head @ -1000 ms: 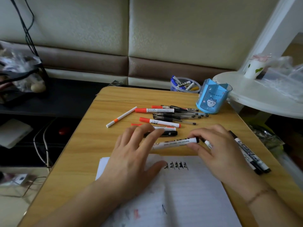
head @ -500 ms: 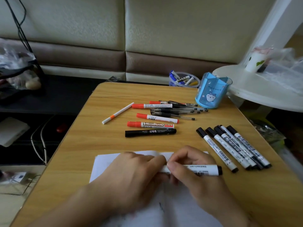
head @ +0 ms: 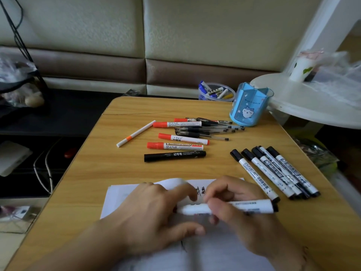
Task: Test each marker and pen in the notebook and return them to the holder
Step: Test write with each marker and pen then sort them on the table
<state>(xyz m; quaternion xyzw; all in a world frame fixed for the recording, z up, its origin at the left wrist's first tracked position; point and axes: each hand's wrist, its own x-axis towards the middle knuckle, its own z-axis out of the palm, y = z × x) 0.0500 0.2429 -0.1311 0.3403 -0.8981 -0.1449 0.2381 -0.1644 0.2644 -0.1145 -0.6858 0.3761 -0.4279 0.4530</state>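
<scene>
Over the notebook [head: 125,194] at the desk's near edge, the right hand [head: 240,210] grips the white marker [head: 230,207] while the left hand [head: 156,218] seems, through blur, loose at its cap end: pull straight, barrel steady.

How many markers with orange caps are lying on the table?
4, all in the middle of the table: one at the back beside the thin pens, one half hidden behind it, one below, and the whiteboard marker nearest. Others may be hidden.

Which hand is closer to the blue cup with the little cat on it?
The right hand. It holds a white marker over the notebook, on the same side as the blue plastic holder. The left hand rests farther away on the paper.
</scene>
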